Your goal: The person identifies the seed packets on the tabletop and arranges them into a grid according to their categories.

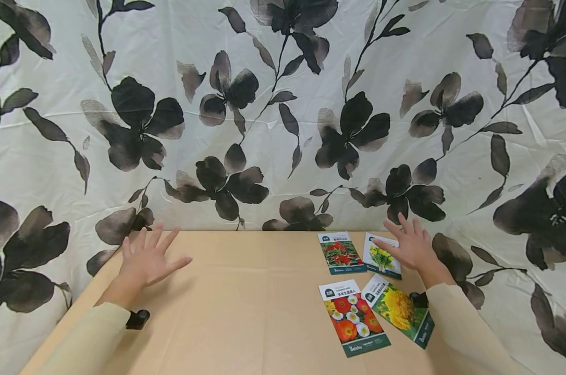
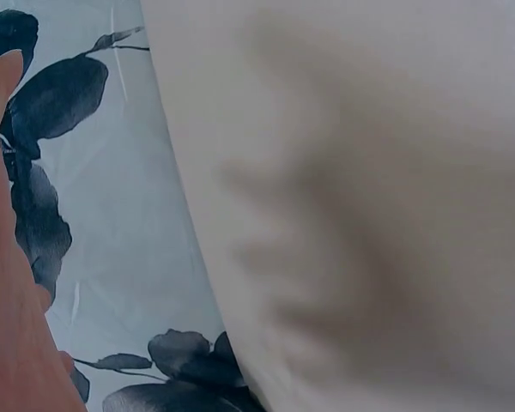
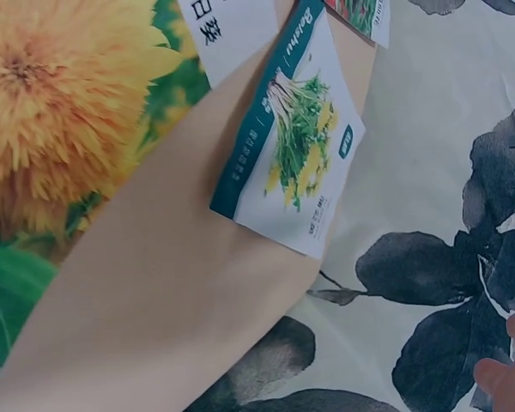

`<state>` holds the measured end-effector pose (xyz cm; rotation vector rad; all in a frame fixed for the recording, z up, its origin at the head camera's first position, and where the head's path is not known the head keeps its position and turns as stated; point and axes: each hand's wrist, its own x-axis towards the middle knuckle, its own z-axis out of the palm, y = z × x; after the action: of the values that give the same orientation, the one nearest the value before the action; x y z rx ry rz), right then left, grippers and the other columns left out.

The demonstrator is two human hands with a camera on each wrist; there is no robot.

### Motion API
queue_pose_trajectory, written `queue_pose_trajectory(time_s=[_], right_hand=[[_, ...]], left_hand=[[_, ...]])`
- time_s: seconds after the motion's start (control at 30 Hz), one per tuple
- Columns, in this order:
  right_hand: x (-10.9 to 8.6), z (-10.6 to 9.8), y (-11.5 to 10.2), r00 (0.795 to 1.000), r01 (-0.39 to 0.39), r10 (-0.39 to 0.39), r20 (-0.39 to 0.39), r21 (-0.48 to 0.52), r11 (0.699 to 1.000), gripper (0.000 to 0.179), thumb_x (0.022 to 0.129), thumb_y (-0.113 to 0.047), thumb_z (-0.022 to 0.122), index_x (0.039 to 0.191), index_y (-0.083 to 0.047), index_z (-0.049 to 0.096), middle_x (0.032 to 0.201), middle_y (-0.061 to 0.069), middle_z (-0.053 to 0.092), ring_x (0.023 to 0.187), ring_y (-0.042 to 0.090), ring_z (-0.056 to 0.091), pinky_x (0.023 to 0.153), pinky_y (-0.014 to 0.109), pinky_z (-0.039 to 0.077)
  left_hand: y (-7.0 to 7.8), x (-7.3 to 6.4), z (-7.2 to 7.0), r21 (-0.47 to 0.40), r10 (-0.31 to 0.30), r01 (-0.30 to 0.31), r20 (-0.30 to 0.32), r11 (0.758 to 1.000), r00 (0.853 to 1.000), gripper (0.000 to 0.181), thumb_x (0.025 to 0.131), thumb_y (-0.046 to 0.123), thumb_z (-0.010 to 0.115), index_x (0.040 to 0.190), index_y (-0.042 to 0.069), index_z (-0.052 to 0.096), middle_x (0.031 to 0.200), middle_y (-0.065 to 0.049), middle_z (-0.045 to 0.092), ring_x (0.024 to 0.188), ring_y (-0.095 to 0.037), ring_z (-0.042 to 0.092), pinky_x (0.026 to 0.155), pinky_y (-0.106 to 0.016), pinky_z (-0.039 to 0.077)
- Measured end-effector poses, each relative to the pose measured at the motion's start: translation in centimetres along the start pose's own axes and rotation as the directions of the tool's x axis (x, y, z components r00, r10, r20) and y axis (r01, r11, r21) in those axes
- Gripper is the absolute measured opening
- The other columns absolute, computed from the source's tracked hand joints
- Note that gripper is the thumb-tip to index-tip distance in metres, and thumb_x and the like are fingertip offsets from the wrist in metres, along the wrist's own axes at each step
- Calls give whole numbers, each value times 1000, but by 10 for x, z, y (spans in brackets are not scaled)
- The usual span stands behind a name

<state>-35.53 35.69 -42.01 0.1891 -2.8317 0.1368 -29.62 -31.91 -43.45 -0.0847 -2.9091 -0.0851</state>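
Observation:
Four seed packets lie at the right of the table. One shows red flowers (image 1: 341,253), another a leafy plant with yellow blooms (image 1: 380,256). Nearer are a packet of red, orange and white flowers (image 1: 353,317) and one with a large yellow flower (image 1: 400,310). My right hand (image 1: 411,247) is spread above the right side, its fingers overlapping the leafy packet in the head view; contact is not visible. My left hand (image 1: 147,263) hovers with fingers spread over the table's left side, casting a shadow and holding nothing.
The table (image 1: 264,302) has a tan cover, and its left edge runs diagonally near my left arm. Behind it hangs a white cloth (image 1: 283,130) printed with dark flowers. A small black device (image 1: 137,319) sits at my left wrist, another (image 1: 419,299) at my right.

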Motion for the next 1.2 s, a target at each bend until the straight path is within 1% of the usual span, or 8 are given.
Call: queue_pose_trajectory(time_s=[0.13, 0.33, 0.47, 0.57, 0.67, 0.87, 1.03, 1.2], right_hand=[[-5, 2, -2, 1000, 3, -3, -13, 12, 1000, 89, 80, -77, 42, 146, -19, 34, 156, 21, 9, 138, 55, -1, 102, 73, 3], [-12, 8, -5, 1000, 6, -6, -20, 12, 1000, 87, 80, -77, 42, 145, -20, 37, 156, 19, 11, 138, 53, 4, 103, 72, 3], [-15, 14, -5, 999, 19, -18, -34, 33, 999, 84, 80, -76, 44, 144, -22, 39, 157, 18, 12, 139, 53, 4, 102, 72, 4], [-18, 18, -6, 999, 28, -26, -44, 41, 999, 83, 80, -75, 45, 144, -23, 38, 157, 17, 12, 139, 53, 3, 102, 73, 6], [-23, 19, -8, 998, 40, -37, -55, 44, 998, 82, 81, -73, 47, 144, -21, 39, 156, 17, 12, 138, 54, 5, 101, 73, 7], [-33, 21, -16, 996, 56, -54, -68, 27, 998, 80, 81, -72, 48, 143, -21, 40, 157, 16, 11, 138, 53, 9, 101, 73, 8], [-41, 24, -20, 996, 67, -64, -63, 45, 997, 78, 81, -71, 50, 143, -25, 40, 157, 15, 11, 141, 48, 5, 103, 72, 7], [-47, 26, -25, 994, 80, -74, -85, 70, 994, 76, 80, -69, 53, 142, -25, 43, 156, 15, 14, 142, 46, 3, 102, 73, 7]], left_hand=[[7, -3, 3, 4, 5, -5, -22, 1000, 1000, 96, 73, 88, 33, 151, 34, 14, 157, -17, 10, 137, -54, 5, 97, -75, -9], [16, -6, 9, -27, 10, -11, -45, 1000, 999, 94, 74, 86, 35, 150, 40, 7, 157, -16, 12, 137, -54, 6, 98, -75, -6], [22, -9, 13, -56, 12, -15, -56, 998, 998, 94, 74, 86, 36, 151, 37, 12, 157, -16, 13, 137, -54, 8, 98, -75, -4], [29, -13, 15, -79, 18, -22, -46, 997, 999, 94, 75, 85, 37, 151, 33, 15, 156, -17, 13, 136, -55, 8, 97, -75, -2], [36, -17, 16, -100, 18, -22, -39, 995, 999, 94, 75, 85, 37, 151, 34, 16, 156, -17, 14, 136, -54, 8, 98, -75, -1], [48, -20, 21, -122, 21, -29, -63, 992, 998, 93, 75, 84, 39, 150, 34, 18, 157, -15, 15, 137, -53, 9, 98, -74, 0], [58, -21, 27, -132, 28, -36, -63, 991, 998, 94, 73, 86, 37, 150, 36, 16, 157, -14, 13, 138, -52, 8, 99, -74, -1], [68, -23, 30, -147, 37, -48, -74, 988, 997, 93, 73, 86, 38, 150, 38, 16, 158, -12, 13, 139, -51, 9, 101, -73, 0]])
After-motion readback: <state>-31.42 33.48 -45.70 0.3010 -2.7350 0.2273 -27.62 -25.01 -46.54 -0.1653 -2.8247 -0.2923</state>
